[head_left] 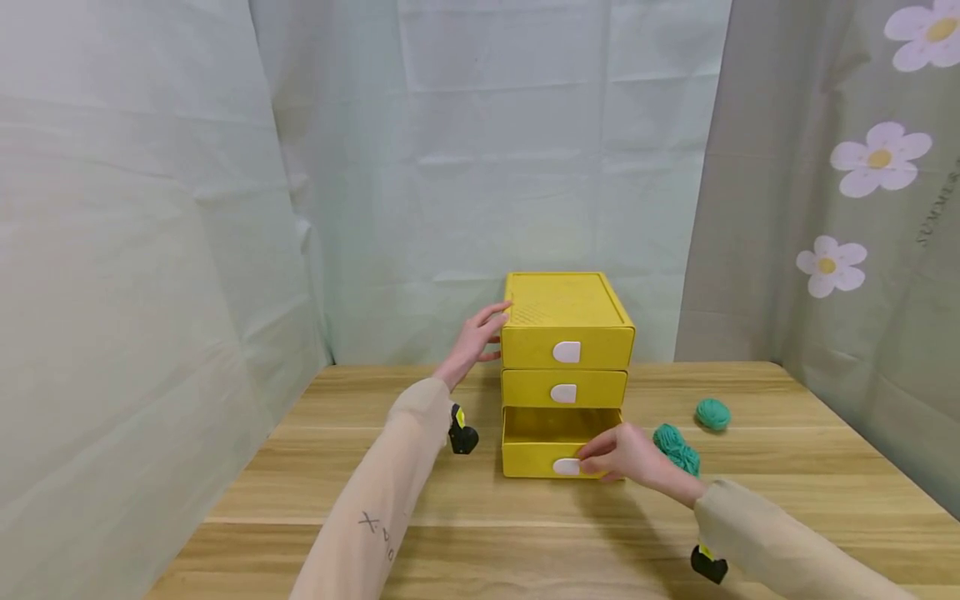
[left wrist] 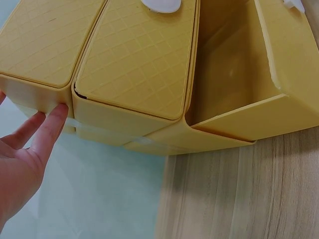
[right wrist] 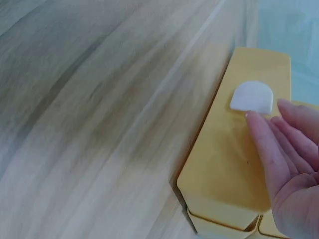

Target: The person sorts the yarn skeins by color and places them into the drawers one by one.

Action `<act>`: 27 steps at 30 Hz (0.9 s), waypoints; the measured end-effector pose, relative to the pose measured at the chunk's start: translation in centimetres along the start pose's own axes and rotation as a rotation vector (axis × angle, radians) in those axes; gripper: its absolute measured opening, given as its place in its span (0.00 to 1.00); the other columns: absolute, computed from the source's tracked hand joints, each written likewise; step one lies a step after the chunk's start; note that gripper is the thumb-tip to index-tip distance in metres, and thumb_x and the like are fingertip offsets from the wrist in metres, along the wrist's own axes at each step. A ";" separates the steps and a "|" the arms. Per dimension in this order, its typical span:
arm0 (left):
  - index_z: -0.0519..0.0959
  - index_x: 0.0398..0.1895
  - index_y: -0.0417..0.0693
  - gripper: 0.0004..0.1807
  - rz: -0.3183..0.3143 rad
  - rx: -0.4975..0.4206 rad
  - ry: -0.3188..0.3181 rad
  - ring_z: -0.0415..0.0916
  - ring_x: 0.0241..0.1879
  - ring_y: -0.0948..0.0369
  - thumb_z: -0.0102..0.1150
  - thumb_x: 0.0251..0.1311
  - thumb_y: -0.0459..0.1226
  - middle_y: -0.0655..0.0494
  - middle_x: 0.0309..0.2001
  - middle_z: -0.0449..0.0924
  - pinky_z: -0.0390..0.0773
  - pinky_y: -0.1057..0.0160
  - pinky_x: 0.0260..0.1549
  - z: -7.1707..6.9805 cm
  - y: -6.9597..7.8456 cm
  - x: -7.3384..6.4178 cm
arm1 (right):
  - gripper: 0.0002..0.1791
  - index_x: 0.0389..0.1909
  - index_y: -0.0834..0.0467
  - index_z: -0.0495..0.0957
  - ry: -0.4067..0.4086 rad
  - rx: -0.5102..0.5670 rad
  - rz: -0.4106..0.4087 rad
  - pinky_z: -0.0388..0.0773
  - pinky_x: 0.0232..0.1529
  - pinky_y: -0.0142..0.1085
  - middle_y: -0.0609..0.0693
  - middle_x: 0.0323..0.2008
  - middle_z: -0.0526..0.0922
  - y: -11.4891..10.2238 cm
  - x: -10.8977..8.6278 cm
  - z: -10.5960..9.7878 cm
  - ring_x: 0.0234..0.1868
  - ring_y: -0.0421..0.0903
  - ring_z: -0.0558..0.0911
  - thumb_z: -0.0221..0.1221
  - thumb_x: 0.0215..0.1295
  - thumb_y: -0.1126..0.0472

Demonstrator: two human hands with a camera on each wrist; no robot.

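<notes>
A yellow drawer unit (head_left: pixel 566 300) with white tab handles stands on the table, its bottom drawer (head_left: pixel 528 460) pulled partly out. The inside of that drawer shows bare yellow walls in the left wrist view. My left hand (head_left: pixel 476 337) rests against the unit's upper left side, its fingertips (left wrist: pixel 60 112) at the edge near the top drawer. Fairly straight fingers of my right hand (head_left: pixel 626 454) reach the front of the bottom drawer, with the thumb tip right at the edge of its white handle (right wrist: pixel 252 97).
Two teal balls of yarn lie on the wooden table (head_left: pixel 420 533) to the unit's right: one (head_left: pixel 712 414) farther out, the other (head_left: pixel 677 450) just behind my right hand. Pale curtains (head_left: pixel 480 167) hang behind and on both sides.
</notes>
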State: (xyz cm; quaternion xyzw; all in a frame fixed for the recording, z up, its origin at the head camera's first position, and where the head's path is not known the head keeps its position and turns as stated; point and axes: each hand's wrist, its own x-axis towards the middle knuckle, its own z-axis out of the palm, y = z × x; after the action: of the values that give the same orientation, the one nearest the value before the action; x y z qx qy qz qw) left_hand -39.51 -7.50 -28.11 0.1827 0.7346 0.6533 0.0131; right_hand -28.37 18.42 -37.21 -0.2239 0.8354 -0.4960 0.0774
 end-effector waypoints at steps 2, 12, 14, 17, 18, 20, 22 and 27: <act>0.65 0.64 0.58 0.25 -0.001 -0.007 -0.010 0.65 0.50 0.45 0.48 0.64 0.49 0.51 0.63 0.58 0.70 0.47 0.44 0.0 0.0 0.0 | 0.14 0.38 0.68 0.81 -0.016 0.022 0.004 0.78 0.28 0.43 0.56 0.34 0.82 0.0 -0.2 -0.5 0.33 0.52 0.81 0.64 0.54 0.62; 0.68 0.62 0.60 0.23 0.010 0.011 0.018 0.68 0.47 0.48 0.49 0.64 0.49 0.54 0.61 0.62 0.73 0.51 0.40 0.1 -0.1 0.0 | 0.15 0.34 0.66 0.81 -0.031 0.108 0.032 0.77 0.28 0.46 0.62 0.31 0.81 -0.1 -1.4 -3.8 0.30 0.56 0.81 0.66 0.52 0.58; 0.68 0.62 0.60 0.23 0.019 0.016 0.027 0.68 0.47 0.48 0.49 0.63 0.49 0.54 0.60 0.63 0.73 0.50 0.40 0.1 -0.1 0.0 | 0.15 0.35 0.68 0.81 -0.026 0.130 0.041 0.77 0.29 0.48 0.62 0.32 0.81 -0.3 -1.7 -4.5 0.30 0.57 0.81 0.66 0.52 0.59; 0.68 0.61 0.60 0.22 0.023 0.018 0.030 0.68 0.46 0.48 0.49 0.63 0.49 0.54 0.60 0.63 0.73 0.51 0.39 0.1 -0.1 0.0 | 0.17 0.37 0.70 0.80 -0.008 0.133 0.038 0.76 0.30 0.50 0.63 0.33 0.81 -0.4 -2.2 -5.5 0.31 0.58 0.81 0.65 0.53 0.59; 0.68 0.61 0.60 0.22 0.020 0.017 0.026 0.68 0.46 0.48 0.49 0.64 0.49 0.54 0.60 0.63 0.73 0.51 0.39 0.1 -0.1 0.0 | 0.17 0.37 0.70 0.80 0.012 0.118 0.034 0.76 0.30 0.49 0.62 0.34 0.81 -0.4 -2.4 -5.8 0.31 0.57 0.81 0.65 0.54 0.59; 0.68 0.62 0.60 0.22 0.009 0.010 0.015 0.68 0.47 0.48 0.48 0.64 0.48 0.53 0.60 0.62 0.74 0.52 0.39 0.0 0.0 0.0 | 0.18 0.38 0.70 0.79 0.066 0.089 0.023 0.76 0.29 0.49 0.61 0.34 0.81 -0.2 -2.7 -6.3 0.31 0.55 0.81 0.65 0.54 0.58; 0.67 0.63 0.58 0.23 -0.002 -0.004 -0.002 0.67 0.47 0.48 0.48 0.65 0.47 0.52 0.61 0.61 0.73 0.52 0.40 0.0 0.2 -0.1 | 0.19 0.39 0.71 0.79 0.139 0.066 0.009 0.76 0.29 0.49 0.61 0.34 0.81 0.1 -3.0 -6.8 0.31 0.54 0.81 0.65 0.53 0.59; 0.62 0.66 0.50 0.25 -0.005 0.001 -0.038 0.66 0.49 0.45 0.45 0.67 0.44 0.47 0.63 0.58 0.71 0.49 0.42 0.1 1.7 -1.2 | 0.19 0.41 0.71 0.77 0.319 0.000 -0.013 0.77 0.30 0.43 0.60 0.35 0.81 1.1 -3.3 -7.8 0.33 0.58 0.80 0.64 0.54 0.61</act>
State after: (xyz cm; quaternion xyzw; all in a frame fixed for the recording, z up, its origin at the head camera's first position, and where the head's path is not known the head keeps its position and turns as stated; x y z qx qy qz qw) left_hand -37.92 -7.59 -26.78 0.1935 0.7348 0.6494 0.0286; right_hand -28.51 26.54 -34.64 -0.1476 0.8356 -0.5258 -0.0597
